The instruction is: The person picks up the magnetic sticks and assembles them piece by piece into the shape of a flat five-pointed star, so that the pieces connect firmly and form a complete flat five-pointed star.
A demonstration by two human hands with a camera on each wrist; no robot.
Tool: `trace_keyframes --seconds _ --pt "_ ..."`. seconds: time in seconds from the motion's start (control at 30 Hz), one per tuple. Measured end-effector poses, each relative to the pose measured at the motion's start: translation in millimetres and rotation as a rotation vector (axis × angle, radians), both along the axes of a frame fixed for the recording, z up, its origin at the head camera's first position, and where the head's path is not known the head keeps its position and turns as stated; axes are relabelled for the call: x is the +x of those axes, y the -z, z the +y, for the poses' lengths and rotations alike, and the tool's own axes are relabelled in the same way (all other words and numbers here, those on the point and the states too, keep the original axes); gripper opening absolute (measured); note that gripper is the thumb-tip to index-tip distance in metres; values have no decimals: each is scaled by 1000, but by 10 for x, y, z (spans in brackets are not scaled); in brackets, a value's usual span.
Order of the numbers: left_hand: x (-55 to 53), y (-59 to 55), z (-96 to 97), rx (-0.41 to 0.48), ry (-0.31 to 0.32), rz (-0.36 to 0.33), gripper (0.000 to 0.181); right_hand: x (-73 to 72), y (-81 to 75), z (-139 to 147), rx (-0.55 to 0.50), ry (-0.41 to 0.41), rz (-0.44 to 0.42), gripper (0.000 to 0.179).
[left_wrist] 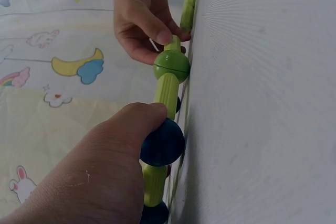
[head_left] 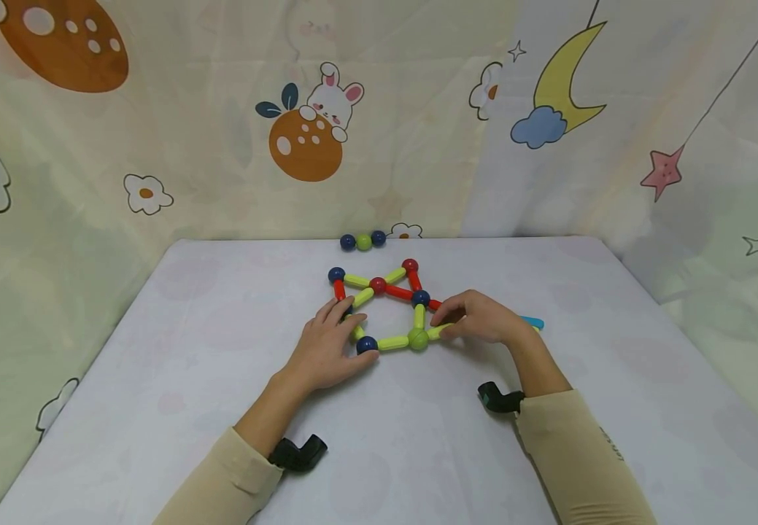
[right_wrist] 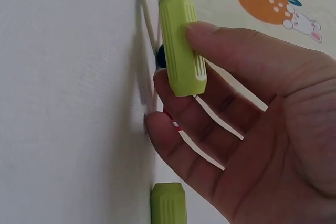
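Note:
A flat frame of yellow-green and red sticks joined by blue, red and green balls lies on the table. My left hand (head_left: 327, 351) rests at its left side with fingers spread, the thumb touching the near blue ball (left_wrist: 164, 142). The fingertips lie over another blue ball on the left edge, partly hidden. At the near right corner is a green ball (head_left: 418, 338). My right hand (head_left: 480, 319) pinches a yellow-green stick (right_wrist: 178, 48) between thumb and fingers; its far end meets that green ball. A red stick (head_left: 435, 305) runs from a blue ball (head_left: 421, 298) toward the right fingers.
Two blue balls and a green ball (head_left: 364, 241) sit in a row at the table's back edge. Beyond my right wrist lies a blue stick (head_left: 532, 321), and a loose yellow-green stick (right_wrist: 169, 204) shows beneath the right hand. A patterned cloth (head_left: 405, 146) hangs behind the table.

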State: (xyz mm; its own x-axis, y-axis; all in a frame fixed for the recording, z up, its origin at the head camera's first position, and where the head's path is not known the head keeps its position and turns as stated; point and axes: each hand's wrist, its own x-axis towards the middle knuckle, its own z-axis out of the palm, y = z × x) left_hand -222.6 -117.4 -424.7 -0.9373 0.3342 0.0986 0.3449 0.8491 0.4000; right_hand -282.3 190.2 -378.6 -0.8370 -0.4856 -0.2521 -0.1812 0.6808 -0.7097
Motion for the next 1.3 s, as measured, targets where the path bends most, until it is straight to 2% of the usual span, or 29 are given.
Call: trace_keyframes --seconds 0.27,0.53,0.8,0.97,1.13,1.3 --pt "-18 -16 -21 2 5 12 72 -25 -92 58 22 8 56 21" --pt "-19 -36 -46 0 -5 17 72 -71 -152 36 -26 -10 106 27" --pt "-12 -18 -36 -4 4 3 72 -110 -185 -25 -79 34 112 30" --pt "-6 -18 -35 -7 2 4 72 -192 -203 -106 -80 68 120 32" --pt "3 -17 -31 -8 -6 0 72 -337 -243 -214 -116 85 159 35" --pt "-1 3 -6 -10 6 -6 72 -476 -297 -332 -176 99 141 35"
